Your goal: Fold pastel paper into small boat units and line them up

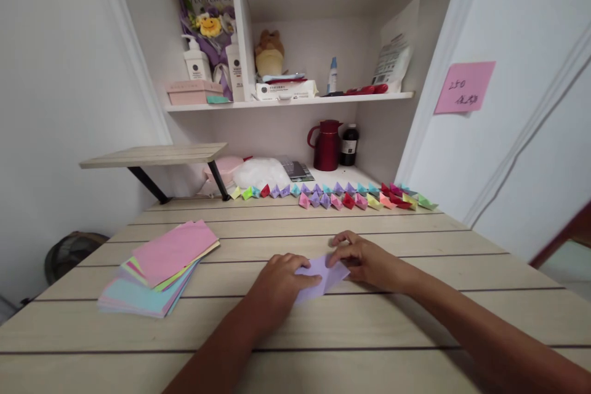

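A: In the head view, how far along did your work look?

B: Well along, I would judge. Two rows of small folded shapes [348,201] stood along the far side of the table [258,228], in lilac, blue, red, pink, yellow, green and orange. Plenty was left too: a pile of loose sheets [178,251] lay flat on your left, pink on top at the back, light blue showing nearer you.

A: And the piece you were working on?

B: The lilac sheet [325,277] was on the table in front of you, between your left hand [279,283] and your right hand [369,263]. I took it for an early stage: creased, but flatter and wider than the finished shapes.

A: What were your fingers doing?

B: Your left fingers lay close together at its left side, the thumb stretched across it. Your right fingers curled down, a tip touching its right part. I could not tell whether either hand truly pinched it; the undersides were hidden.

A: How did it look?

B: Pale and thin, with a fold line between your hands and a corner pointing right. Your hands covered some edges, so I could not count its layers.
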`<action>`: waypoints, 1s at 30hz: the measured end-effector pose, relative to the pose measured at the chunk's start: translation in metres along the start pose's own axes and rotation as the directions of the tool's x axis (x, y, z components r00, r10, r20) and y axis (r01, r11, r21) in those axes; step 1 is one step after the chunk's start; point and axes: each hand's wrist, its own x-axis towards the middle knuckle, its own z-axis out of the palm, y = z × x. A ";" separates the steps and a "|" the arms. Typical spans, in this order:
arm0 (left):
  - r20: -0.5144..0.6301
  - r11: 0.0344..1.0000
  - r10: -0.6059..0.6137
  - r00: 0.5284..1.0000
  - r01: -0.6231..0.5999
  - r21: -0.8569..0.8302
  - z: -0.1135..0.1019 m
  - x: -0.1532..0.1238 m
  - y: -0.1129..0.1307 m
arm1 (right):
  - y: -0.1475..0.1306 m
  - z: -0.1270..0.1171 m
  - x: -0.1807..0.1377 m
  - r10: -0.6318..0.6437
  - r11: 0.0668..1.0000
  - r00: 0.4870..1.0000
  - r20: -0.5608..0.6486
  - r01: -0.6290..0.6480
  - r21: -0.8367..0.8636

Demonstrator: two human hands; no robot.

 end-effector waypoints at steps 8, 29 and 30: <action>0.023 0.982 -0.065 0.998 0.068 -0.176 -0.004 0.003 -0.001 | 0.006 -0.004 0.035 -0.090 0.993 0.994 0.067 0.084 0.084; 0.041 0.999 -0.014 0.999 0.016 -0.049 -0.004 0.009 0.000 | 0.022 0.003 0.028 0.147 0.957 0.933 -0.328 -0.218 -0.190; 0.049 0.999 -0.016 0.999 0.018 -0.043 -0.005 0.010 0.001 | 0.022 0.002 0.028 0.147 0.956 0.932 -0.330 -0.219 -0.193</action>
